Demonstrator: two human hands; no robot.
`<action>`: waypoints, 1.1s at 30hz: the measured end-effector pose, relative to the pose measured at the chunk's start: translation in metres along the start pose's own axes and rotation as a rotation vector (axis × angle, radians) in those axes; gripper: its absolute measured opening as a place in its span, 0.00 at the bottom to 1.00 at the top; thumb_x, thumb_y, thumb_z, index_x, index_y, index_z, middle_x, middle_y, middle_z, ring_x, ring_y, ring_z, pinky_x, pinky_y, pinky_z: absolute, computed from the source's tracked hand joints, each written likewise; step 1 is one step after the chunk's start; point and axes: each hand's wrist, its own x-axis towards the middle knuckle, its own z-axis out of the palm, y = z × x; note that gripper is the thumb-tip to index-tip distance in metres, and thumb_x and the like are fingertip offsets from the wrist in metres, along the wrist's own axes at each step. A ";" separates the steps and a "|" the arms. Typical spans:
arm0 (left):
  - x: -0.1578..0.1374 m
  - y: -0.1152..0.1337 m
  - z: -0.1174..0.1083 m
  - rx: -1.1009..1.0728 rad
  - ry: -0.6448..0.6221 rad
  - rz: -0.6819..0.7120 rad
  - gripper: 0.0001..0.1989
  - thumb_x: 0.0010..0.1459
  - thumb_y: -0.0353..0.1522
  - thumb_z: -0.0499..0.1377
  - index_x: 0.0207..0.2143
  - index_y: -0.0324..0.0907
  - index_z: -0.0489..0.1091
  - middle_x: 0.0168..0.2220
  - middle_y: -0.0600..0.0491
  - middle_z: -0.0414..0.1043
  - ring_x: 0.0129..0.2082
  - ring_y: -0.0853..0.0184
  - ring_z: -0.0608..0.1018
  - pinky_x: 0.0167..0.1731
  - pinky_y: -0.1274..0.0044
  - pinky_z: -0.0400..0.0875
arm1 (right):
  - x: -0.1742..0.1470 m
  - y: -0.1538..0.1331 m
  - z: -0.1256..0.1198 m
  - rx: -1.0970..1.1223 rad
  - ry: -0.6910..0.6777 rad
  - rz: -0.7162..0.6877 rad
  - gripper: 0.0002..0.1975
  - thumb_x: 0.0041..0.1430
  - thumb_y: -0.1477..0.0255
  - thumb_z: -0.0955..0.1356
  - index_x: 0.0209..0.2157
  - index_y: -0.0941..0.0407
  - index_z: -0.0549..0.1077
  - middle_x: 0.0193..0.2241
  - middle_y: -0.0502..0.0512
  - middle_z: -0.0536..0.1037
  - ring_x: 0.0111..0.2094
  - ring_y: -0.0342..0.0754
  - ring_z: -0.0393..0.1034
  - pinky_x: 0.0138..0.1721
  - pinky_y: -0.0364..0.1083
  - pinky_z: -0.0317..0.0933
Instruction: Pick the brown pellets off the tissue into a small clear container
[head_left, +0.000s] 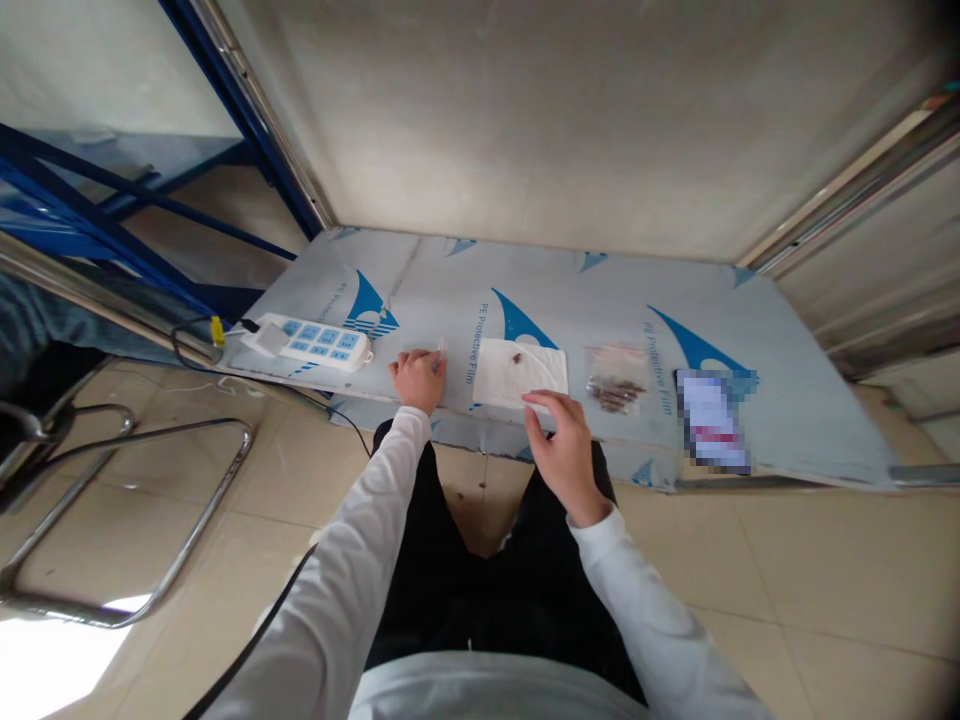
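Note:
My left hand (418, 380) rests near the table's front edge with its fingers curled together. A small clear plastic piece with a reddish edge (442, 349) shows at its fingertips; most of it is hidden. To the right lies a white square sheet (502, 385), cloth or paper, with a tiny brown thing (517, 358) on it. My right hand (564, 440) is at the sheet's lower right corner, thumb and fingers apart, holding nothing that I can see. Beyond it lies a clear zip bag (615, 360) containing several thin brown pieces (616, 393).
A white power strip with blue sockets (322, 343) lies at the table's left, its cable hanging over the edge. A blurred phone-like object (712, 420) lies at the right. The table (427, 285) wears printed protective film. A metal-framed chair (187, 520) stands left.

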 end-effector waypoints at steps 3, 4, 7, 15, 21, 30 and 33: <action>-0.023 0.007 -0.008 -0.042 0.020 -0.027 0.12 0.59 0.35 0.60 0.43 0.44 0.79 0.45 0.44 0.79 0.48 0.52 0.75 0.50 0.59 0.64 | -0.008 -0.011 0.011 0.153 -0.103 0.133 0.08 0.63 0.71 0.64 0.38 0.55 0.75 0.37 0.57 0.80 0.39 0.52 0.74 0.42 0.51 0.66; -0.035 0.011 -0.012 -0.074 0.029 -0.027 0.12 0.60 0.36 0.60 0.43 0.45 0.79 0.45 0.45 0.79 0.47 0.53 0.76 0.49 0.61 0.66 | -0.009 -0.015 0.015 0.212 -0.135 0.190 0.09 0.63 0.69 0.64 0.38 0.55 0.76 0.36 0.57 0.81 0.37 0.51 0.75 0.40 0.49 0.67; -0.083 0.026 -0.027 -0.345 0.081 0.014 0.13 0.61 0.38 0.59 0.43 0.44 0.79 0.45 0.48 0.79 0.45 0.60 0.78 0.48 0.67 0.71 | -0.011 -0.030 0.021 0.368 -0.214 0.345 0.13 0.64 0.63 0.65 0.42 0.56 0.76 0.40 0.59 0.81 0.39 0.51 0.76 0.38 0.47 0.68; -0.176 0.055 -0.064 -0.787 0.017 -0.155 0.10 0.60 0.36 0.61 0.40 0.45 0.79 0.44 0.48 0.78 0.45 0.61 0.79 0.48 0.67 0.75 | -0.039 -0.047 0.003 0.617 -0.337 0.566 0.14 0.59 0.60 0.69 0.36 0.56 0.79 0.34 0.58 0.82 0.34 0.52 0.77 0.36 0.47 0.70; -0.187 0.042 -0.077 -0.513 0.063 0.053 0.07 0.57 0.34 0.62 0.38 0.43 0.76 0.41 0.47 0.77 0.44 0.59 0.78 0.46 0.65 0.74 | -0.054 -0.051 -0.007 0.248 -0.245 0.495 0.08 0.60 0.66 0.67 0.36 0.54 0.76 0.30 0.55 0.81 0.29 0.50 0.76 0.33 0.47 0.68; -0.184 0.033 -0.082 -0.355 -0.313 0.528 0.34 0.51 0.34 0.64 0.60 0.42 0.60 0.54 0.42 0.73 0.54 0.54 0.75 0.57 0.59 0.67 | -0.054 -0.072 -0.038 -0.138 -0.675 0.274 0.10 0.56 0.77 0.65 0.27 0.52 0.76 0.26 0.52 0.80 0.27 0.49 0.75 0.31 0.44 0.64; -0.204 0.036 -0.086 -0.414 -0.314 0.450 0.26 0.50 0.31 0.64 0.53 0.44 0.66 0.46 0.46 0.77 0.48 0.56 0.78 0.51 0.63 0.74 | -0.067 -0.074 -0.048 -0.247 -0.746 0.253 0.10 0.57 0.77 0.65 0.30 0.51 0.78 0.27 0.53 0.81 0.29 0.51 0.76 0.31 0.45 0.63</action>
